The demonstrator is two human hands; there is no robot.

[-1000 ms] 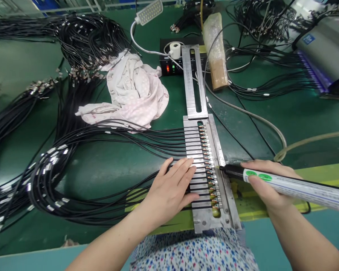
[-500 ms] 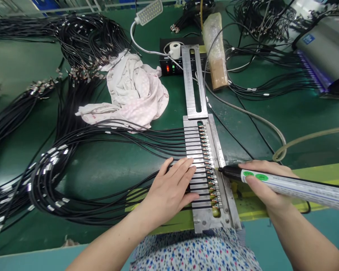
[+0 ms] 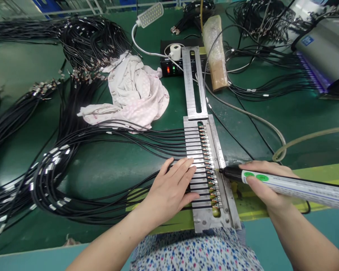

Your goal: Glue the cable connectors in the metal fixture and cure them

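My left hand [image 3: 171,188] lies flat over black cables [image 3: 147,141] at the left edge of a slotted metal fixture [image 3: 199,222]. Its fingers are stretched out, and the cables under the palm are hidden. Small metal-ended cable tips [image 3: 205,145] sit in a row along the fixture's slot. A thick pen-shaped tool [image 3: 293,186] with a black nose, white label and green stickers is gripped in my right hand [image 3: 271,184]. Its fine tip points left at the middle of the row; whether it touches a cable tip I cannot tell.
A slotted metal bar [image 3: 190,82] extends behind the fixture toward a black power box [image 3: 166,69]. A crumpled pale cloth [image 3: 138,92] and cable bundles [image 3: 87,41] lie left. A wrapped block [image 3: 216,52], a pale hose [image 3: 279,150] and a grey machine with purple light [image 3: 324,49] are right.
The whole view has shifted very slightly. Both hands, the pen-shaped tool and the fixture keep nearly the same places.
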